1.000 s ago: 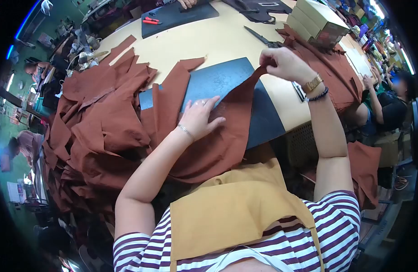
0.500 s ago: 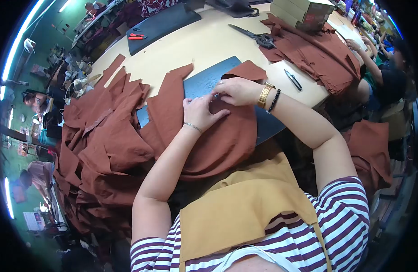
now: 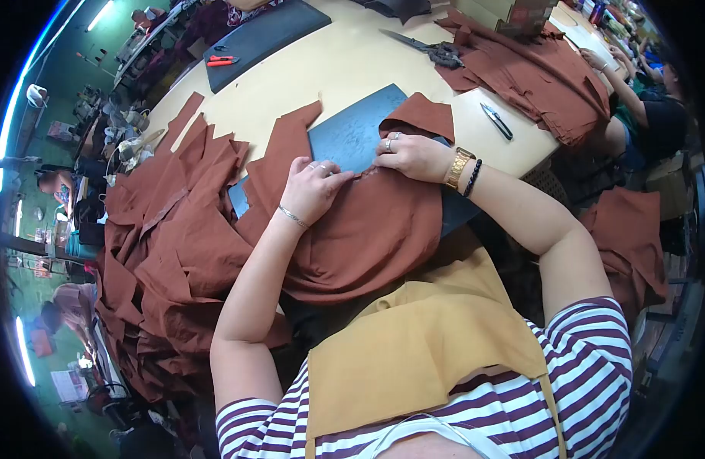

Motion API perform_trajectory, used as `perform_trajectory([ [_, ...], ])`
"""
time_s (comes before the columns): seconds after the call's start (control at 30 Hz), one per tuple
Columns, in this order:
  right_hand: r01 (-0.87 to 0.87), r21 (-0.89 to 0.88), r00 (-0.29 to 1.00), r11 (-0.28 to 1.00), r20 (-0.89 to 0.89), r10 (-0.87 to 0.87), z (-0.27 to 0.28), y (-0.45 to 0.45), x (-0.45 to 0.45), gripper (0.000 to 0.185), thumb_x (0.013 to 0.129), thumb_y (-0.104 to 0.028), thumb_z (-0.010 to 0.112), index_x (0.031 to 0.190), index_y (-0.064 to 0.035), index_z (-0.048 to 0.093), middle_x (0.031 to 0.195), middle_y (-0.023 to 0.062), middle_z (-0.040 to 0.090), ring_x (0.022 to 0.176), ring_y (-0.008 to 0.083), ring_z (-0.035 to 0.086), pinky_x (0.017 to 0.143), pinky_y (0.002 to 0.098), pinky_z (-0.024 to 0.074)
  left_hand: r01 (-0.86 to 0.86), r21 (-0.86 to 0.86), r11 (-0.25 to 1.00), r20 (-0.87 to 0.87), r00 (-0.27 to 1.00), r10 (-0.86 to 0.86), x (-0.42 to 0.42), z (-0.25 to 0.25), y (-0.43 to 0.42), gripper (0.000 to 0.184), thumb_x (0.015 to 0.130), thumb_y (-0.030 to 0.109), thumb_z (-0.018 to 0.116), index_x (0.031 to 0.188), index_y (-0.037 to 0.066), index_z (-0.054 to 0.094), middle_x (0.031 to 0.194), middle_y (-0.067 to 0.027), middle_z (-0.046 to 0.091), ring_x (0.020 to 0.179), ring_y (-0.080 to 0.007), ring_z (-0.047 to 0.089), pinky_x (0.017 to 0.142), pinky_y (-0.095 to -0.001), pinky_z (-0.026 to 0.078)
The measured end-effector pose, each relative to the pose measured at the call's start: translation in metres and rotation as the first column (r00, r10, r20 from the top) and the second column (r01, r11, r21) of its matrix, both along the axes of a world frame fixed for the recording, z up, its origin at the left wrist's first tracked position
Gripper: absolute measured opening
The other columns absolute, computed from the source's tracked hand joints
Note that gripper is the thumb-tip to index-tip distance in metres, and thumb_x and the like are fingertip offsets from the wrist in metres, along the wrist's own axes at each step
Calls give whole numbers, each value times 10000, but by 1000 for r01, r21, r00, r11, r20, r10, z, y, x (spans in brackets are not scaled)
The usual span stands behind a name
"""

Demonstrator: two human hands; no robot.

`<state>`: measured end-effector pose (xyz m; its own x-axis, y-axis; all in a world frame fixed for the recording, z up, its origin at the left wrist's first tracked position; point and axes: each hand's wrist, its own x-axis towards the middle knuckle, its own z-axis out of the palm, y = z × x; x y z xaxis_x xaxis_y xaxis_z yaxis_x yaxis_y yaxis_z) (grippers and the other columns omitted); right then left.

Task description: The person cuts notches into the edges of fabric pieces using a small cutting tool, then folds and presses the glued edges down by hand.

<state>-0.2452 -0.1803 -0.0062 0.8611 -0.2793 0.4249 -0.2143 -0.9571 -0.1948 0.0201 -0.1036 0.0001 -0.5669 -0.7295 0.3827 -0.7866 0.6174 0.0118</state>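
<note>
A piece of rust-brown fabric (image 3: 368,237) lies over a blue board (image 3: 352,126) and hangs down over the table's front edge. My left hand (image 3: 316,187) pinches its upper edge, with the fingers curled together. To the right, my right hand (image 3: 414,155) grips the same edge between thumb and fingers. Between the two hands the edge is stretched in a short line. A folded flap of the fabric rises behind my right hand. What lies under my fingertips is hidden.
A heap of brown fabric (image 3: 176,252) hangs over the table's left side. Thread snips (image 3: 496,121) lie on a white sheet at right. Large scissors (image 3: 429,50) and stacked brown pieces (image 3: 536,80) lie behind. Red-handled cutters (image 3: 222,60) rest on a dark board (image 3: 268,38). A co-worker's arm (image 3: 616,84) shows at right.
My hands have moved apart, my left hand to the left and slightly down. The fabric edge between them is now exposed and stretched.
</note>
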Motion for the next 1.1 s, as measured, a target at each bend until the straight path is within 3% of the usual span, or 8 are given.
perform_trajectory([
  [0.27,226,-148,952,963,-176,-250,9,40,4,321,879,-121,487,1172,-102,615,1089,65,600,1068,234,575,928,410,470,16,-17,1000,33,999,-16,5,-3,4,287,832,124,609,1058,268,709,967,31,628,881,-153,628,917,-415,418],
  [0.37,219,-331,946,918,-158,-282,8,47,12,325,895,-154,473,1182,-92,612,1102,74,593,1084,224,562,966,437,435,11,12,1000,-1,1000,-11,12,-4,2,280,837,124,611,1051,270,717,965,29,637,875,-162,623,886,-394,419],
  [0.4,226,-304,941,926,-179,-288,6,51,17,331,893,-164,480,1186,-71,602,1092,84,590,1080,228,564,977,438,428,12,22,1000,-18,1000,-11,16,-4,1,281,841,121,615,1053,272,721,961,27,640,868,-170,619,869,-382,419],
  [0.5,293,-206,917,933,-217,-336,9,61,21,346,888,-160,482,1199,-50,586,1090,92,592,1079,231,569,964,428,433,25,15,1000,-50,998,-24,22,1,1,229,845,144,639,1017,264,733,924,38,655,847,-160,619,844,-360,410],
  [0.6,300,-224,923,927,-177,-342,6,62,26,358,886,-140,477,1222,-60,573,1081,93,593,1050,235,582,908,394,464,22,22,1000,-49,999,-21,29,4,2,216,833,152,654,1002,262,731,909,47,655,844,-156,621,847,-358,404],
  [0.8,336,-136,915,932,-187,-357,9,69,35,378,876,-117,481,1243,-75,563,1092,112,580,992,244,593,720,349,531,22,16,1000,-69,997,-21,46,3,4,207,822,150,664,980,268,728,896,57,650,840,-155,621,852,-368,400],
  [1.0,388,-109,887,915,-224,-403,14,73,52,373,873,-151,517,1240,-126,579,1097,117,585,1010,263,593,693,406,547,19,-66,998,-29,999,-21,47,2,7,208,827,157,661,982,278,729,903,56,643,850,-147,622,912,-409,408],
  [1.1,424,-184,826,887,-323,-462,16,76,68,446,898,-132,474,1339,-170,531,1152,144,569,1000,287,594,708,432,542,-5,-76,997,13,1000,6,47,-3,7,225,834,162,656,1006,290,725,914,63,638,872,-139,621,959,-447,400],
])
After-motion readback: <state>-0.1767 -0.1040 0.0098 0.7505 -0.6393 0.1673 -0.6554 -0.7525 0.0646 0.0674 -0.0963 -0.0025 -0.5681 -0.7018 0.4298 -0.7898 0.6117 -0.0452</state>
